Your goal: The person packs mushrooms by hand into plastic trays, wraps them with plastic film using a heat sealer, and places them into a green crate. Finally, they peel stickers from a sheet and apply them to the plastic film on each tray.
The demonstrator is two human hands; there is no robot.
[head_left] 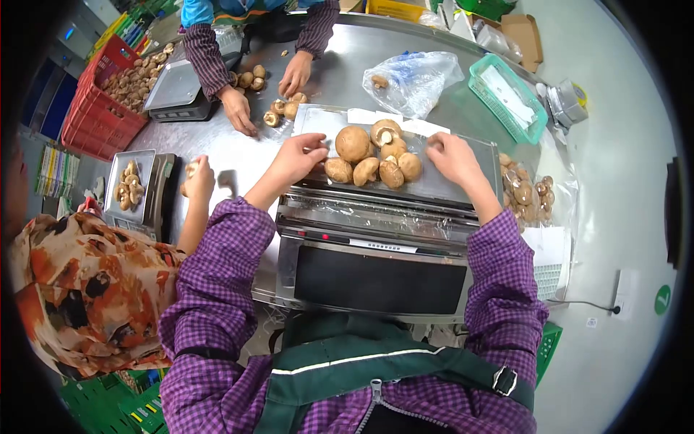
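Note:
A pile of brown mushrooms lies under clear cling film on the steel top of a wrapping machine. My left hand pinches the film at the left side of the pile. On the right side, my right hand grips the film's other edge. Both hands touch the film close to the mushrooms. A roll of film stretches across the machine just in front of the pile.
A person across the table handles loose mushrooms beside a scale. Another person at my left holds a mushroom near a scale with a tray of mushrooms. A red crate, a plastic bag, a green basket and bagged mushrooms stand around.

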